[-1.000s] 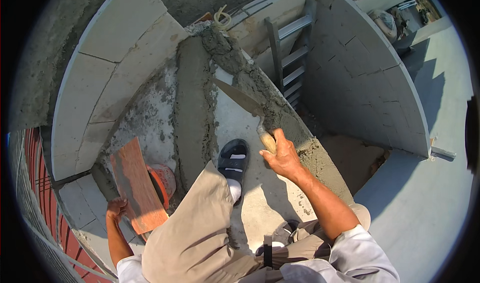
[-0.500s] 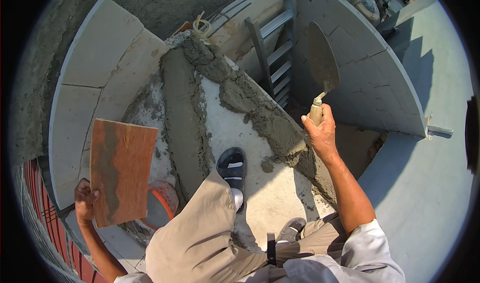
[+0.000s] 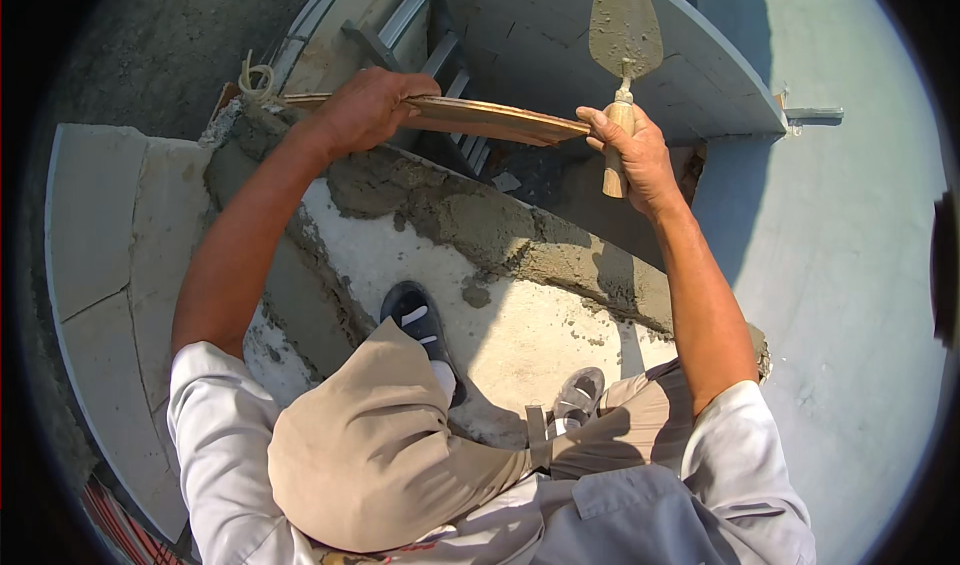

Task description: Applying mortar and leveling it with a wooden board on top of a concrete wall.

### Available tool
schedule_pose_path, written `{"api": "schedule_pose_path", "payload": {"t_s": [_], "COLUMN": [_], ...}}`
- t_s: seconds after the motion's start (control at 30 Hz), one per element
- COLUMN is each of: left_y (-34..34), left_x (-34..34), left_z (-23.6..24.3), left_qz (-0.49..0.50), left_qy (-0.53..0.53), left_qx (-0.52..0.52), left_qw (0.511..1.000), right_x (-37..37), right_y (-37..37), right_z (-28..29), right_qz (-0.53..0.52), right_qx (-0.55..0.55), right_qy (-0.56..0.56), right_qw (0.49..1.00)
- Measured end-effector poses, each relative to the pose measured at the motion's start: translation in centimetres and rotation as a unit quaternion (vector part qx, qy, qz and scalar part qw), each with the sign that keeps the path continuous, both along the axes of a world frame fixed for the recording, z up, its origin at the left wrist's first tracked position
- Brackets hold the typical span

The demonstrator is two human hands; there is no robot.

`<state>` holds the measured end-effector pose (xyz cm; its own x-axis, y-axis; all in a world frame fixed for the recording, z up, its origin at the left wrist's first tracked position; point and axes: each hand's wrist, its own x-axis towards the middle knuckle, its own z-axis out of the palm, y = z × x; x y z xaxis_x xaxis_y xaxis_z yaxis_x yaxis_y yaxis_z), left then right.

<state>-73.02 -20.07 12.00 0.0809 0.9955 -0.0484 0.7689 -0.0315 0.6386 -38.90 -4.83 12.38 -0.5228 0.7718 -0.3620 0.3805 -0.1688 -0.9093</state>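
My left hand (image 3: 365, 110) is closed over the top of a thin plywood board (image 3: 490, 120), which I see almost edge-on. It is held above the wet mortar ridge (image 3: 480, 227) and partly in front of the opening beyond. In my right hand (image 3: 640, 160) is a pointed trowel (image 3: 626, 30), gripped by its wooden handle with the blade pointing away from me. Mortar smears the blade. The board's right end comes up to my right fingers; whether they touch it I cannot tell. A second mortar band lies beneath my left forearm.
A metal ladder (image 3: 410, 10) stands in the opening past the ridge, beside a curved block wall (image 3: 520, 15). Another block wall (image 3: 95, 225) rises at left. Coiled pale hose or cord (image 3: 258, 80) lies near the far corner. My sandalled foot (image 3: 415, 315) is on the whitish slab.
My left hand has brought the board from the lower left up and across to the far side, turning it edge-on. The trowel has risen slightly in view. The orange-rimmed bucket is out of sight.
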Motion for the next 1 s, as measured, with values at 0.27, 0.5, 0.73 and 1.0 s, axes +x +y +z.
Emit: {"api": "schedule_pose_path", "payload": {"t_s": [0.27, 0.5, 0.73, 1.0], "left_y": [0.7, 1.2, 0.8, 1.9], "left_x": [4.4, 5.2, 4.6, 5.7], "left_z": [-9.5, -10.3, -11.4, -11.7], "left_qz": [-0.105, -0.131, -0.124, -0.136], "left_qy": [-0.025, -0.034, -0.005, 0.015], "left_qx": [-0.128, -0.185, -0.219, -0.226], "left_qw": [0.986, 0.973, 0.968, 0.964], "right_x": [3.6, 4.1, 1.5, 2.8], "right_y": [-4.4, -5.5, -6.4, -6.9], "right_z": [-6.2, -9.8, -9.0, -8.5], "right_qz": [0.04, 0.102, 0.141, 0.131], "right_qx": [-0.028, -0.025, 0.068, 0.101], "right_qy": [-0.183, -0.151, -0.235, -0.256], "right_qw": [0.982, 0.983, 0.959, 0.952]}}
